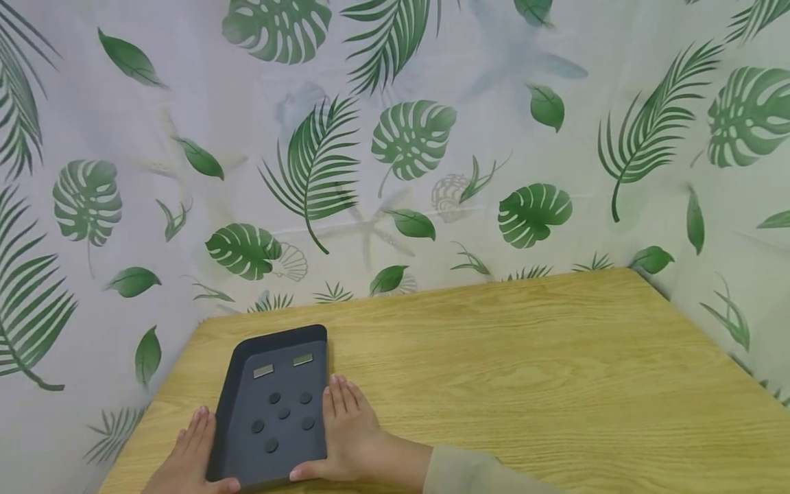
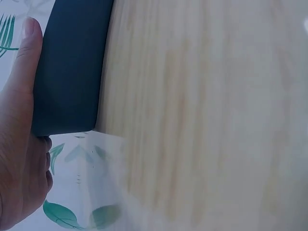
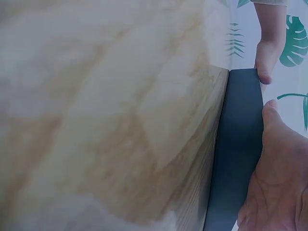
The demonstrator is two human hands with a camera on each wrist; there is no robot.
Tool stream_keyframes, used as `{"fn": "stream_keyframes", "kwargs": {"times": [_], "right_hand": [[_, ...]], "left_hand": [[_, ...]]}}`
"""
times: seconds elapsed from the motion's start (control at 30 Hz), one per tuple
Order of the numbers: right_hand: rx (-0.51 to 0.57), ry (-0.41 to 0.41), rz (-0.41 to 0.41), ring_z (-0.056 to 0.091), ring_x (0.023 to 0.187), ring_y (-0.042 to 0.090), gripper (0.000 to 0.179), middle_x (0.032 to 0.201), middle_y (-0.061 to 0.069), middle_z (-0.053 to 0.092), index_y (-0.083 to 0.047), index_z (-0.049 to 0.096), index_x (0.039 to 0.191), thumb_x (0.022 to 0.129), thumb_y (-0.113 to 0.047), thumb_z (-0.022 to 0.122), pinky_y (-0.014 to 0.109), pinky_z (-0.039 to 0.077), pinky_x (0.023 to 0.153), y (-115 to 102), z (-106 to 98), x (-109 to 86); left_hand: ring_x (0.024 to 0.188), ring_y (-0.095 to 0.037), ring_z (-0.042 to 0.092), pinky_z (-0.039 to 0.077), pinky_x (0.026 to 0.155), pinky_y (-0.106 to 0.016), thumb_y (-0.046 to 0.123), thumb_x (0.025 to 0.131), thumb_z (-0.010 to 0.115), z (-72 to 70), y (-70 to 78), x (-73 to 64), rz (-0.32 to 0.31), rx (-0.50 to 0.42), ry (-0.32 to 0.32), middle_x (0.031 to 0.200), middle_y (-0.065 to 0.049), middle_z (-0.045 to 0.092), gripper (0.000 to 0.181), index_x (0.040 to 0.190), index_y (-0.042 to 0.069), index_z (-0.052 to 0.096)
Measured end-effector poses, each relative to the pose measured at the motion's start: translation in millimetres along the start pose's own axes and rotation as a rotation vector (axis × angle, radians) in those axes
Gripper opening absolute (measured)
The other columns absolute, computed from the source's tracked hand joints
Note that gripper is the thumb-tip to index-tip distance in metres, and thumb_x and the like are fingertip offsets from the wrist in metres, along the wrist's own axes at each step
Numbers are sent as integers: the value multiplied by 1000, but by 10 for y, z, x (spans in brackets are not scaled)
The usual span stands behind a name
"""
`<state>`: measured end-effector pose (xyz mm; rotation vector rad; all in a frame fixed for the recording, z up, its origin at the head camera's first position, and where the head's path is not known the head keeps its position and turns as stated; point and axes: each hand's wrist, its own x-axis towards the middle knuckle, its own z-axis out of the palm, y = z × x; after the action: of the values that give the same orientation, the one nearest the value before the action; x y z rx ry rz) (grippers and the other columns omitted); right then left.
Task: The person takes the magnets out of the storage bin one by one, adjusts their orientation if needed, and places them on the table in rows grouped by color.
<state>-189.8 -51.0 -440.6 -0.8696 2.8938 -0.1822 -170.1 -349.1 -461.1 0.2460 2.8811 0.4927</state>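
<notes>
A dark grey rectangular tray (image 1: 282,377) lies on the left part of the table. Along its left side, near the front corner, my left hand (image 1: 185,460) rests with straight fingers and its thumb at the near edge. My right hand (image 1: 352,432) presses flat against the right side, fingers pointing away and thumb on the near edge. Inside are several black round discs (image 1: 284,413) and two small shiny rectangular pieces, one at left (image 1: 263,371) and one at right (image 1: 303,359). In the wrist views, both hands touch the tray's outer walls (image 3: 238,139).
The wood-grain table (image 1: 524,384) stretches to the right of the tray. Behind and beside it hangs a white cloth (image 1: 469,240) with green leaf prints, close to the table's far and side edges.
</notes>
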Motion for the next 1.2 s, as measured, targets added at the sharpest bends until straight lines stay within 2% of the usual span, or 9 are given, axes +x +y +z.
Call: {"fn": "stream_keyframes", "kwargs": {"times": [0.17,0.3,0.57,0.73,0.9,1.07,1.2], "right_hand": [[5,-38,3,2,146,29,122,158,19,4,-2,16,151,70,-92,28,40,6,118,36,-49,1],[-2,-33,5,3,146,29,123,158,19,5,-1,16,151,69,-93,27,40,6,118,66,-58,-5],[19,-27,4,3,146,30,122,157,20,4,0,16,150,71,-91,29,41,7,118,139,-94,-57],[34,-19,3,6,146,32,123,157,22,6,2,17,150,70,-91,32,42,8,118,182,-121,-93],[50,-37,9,5,146,32,122,157,22,5,2,16,150,71,-90,33,42,8,118,237,-139,-100],[55,-48,3,4,145,33,120,157,22,4,2,15,150,73,-88,34,44,7,118,301,-159,-109],[54,-51,-4,5,145,33,120,157,22,5,3,16,150,73,-88,33,44,9,118,340,-196,-144]], "left_hand": [[138,-52,0,4,106,-68,61,75,66,-53,75,11,-26,0,-47,148,-41,0,120,140,-22,8],[138,-52,0,3,108,-67,61,76,65,-71,129,21,-42,-6,-62,149,-40,-2,120,141,-22,7],[138,-53,6,6,108,-66,58,74,69,-75,245,37,7,-6,4,149,-40,4,118,141,-22,12],[139,-51,4,7,109,-65,58,73,69,-74,310,45,13,-20,2,150,-38,1,119,142,-20,11],[140,-48,-2,-1,111,-62,55,73,71,-84,357,71,23,-77,-5,152,-35,-3,120,143,-18,8],[140,-49,-2,3,109,-65,56,74,70,-79,396,117,34,-47,-17,151,-36,-3,119,143,-19,8],[140,-49,-4,3,109,-65,58,76,68,-76,435,144,15,-43,-50,151,-36,-5,119,143,-18,6]]}}
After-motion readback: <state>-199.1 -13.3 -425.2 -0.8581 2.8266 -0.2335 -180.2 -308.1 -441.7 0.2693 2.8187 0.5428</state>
